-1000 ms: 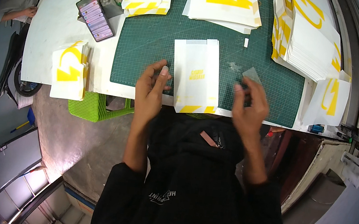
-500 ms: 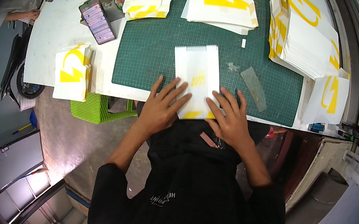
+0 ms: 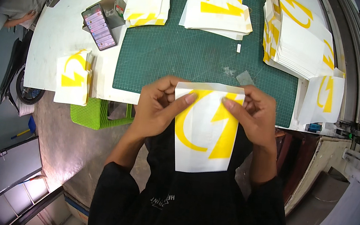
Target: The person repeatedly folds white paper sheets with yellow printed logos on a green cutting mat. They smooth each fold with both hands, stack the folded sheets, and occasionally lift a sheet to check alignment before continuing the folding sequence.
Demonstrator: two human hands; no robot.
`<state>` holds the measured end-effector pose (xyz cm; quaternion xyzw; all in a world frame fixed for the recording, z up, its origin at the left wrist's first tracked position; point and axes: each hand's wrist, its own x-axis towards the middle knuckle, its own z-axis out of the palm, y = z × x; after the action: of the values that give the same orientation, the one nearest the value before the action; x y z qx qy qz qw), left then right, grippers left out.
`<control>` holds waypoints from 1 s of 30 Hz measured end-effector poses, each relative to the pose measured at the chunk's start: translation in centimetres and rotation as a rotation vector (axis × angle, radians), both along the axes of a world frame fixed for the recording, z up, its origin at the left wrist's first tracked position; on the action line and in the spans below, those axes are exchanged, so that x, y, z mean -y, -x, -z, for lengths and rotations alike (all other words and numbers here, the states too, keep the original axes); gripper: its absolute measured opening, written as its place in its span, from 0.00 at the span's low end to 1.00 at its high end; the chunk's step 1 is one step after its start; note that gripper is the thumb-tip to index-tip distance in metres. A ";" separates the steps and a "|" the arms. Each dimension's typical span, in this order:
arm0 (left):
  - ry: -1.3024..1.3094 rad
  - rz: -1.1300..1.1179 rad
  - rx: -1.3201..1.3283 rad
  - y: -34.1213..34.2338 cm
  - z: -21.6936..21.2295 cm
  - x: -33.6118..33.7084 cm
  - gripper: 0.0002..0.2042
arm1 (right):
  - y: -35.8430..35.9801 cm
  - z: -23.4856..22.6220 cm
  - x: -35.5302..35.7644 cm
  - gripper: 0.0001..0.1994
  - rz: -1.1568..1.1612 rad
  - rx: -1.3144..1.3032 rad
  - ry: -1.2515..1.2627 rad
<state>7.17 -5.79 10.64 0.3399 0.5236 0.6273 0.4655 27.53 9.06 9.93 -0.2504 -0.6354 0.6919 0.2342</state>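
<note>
A white paper bag [image 3: 202, 133] with a yellow curve and bolt printed on it hangs between my two hands, just off the table's near edge and in front of my black shirt. My left hand [image 3: 159, 105] pinches its upper left corner, thumb on the printed face and fingers curled behind. At the upper right corner, my right hand [image 3: 255, 115] grips in the same way. The bag's top edge lies level between both thumbs. Behind it, a green cutting mat [image 3: 178, 54] covers the middle of the white table. Part of a clear plastic piece [image 3: 245, 78] shows beyond my right hand.
Printed paper stacks lie at the mat's back [image 3: 216, 16], its back left [image 3: 146, 2], the right [image 3: 296, 41] and the left table edge [image 3: 73, 79]. A phone [image 3: 99, 27] leans on a grey box [image 3: 114, 9]. A green stool [image 3: 94, 113] stands below. Another person [image 3: 23, 1] is far left.
The bag lay flat on the mat under my spread hands. Now it is lifted toward me, turned to its large yellow print, and pinched at both top corners.
</note>
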 end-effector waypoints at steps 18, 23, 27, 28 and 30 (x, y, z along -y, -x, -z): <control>-0.062 -0.023 -0.154 0.8 3.9 -1.9 0.08 | 0.4 5.0 -2.1 0.10 -0.044 -0.236 -0.045; -0.046 -0.113 -0.065 0.3 4.2 -1.9 0.09 | 1.0 5.1 -1.5 0.11 0.044 -0.205 0.050; 0.003 -0.100 -0.036 0.4 4.2 -1.7 0.08 | 1.0 5.2 -1.7 0.14 0.030 -0.184 0.051; 0.015 -0.092 -0.013 0.6 4.3 -1.6 0.08 | 1.1 5.2 -1.7 0.14 0.028 -0.183 0.064; 0.041 -0.077 0.007 0.8 4.2 -1.5 0.09 | 1.1 5.1 -1.8 0.15 0.024 -0.179 0.083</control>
<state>6.37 -4.26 6.46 0.3076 0.5475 0.6351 0.4498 26.39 10.84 4.83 -0.2047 -0.5795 0.7344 0.2878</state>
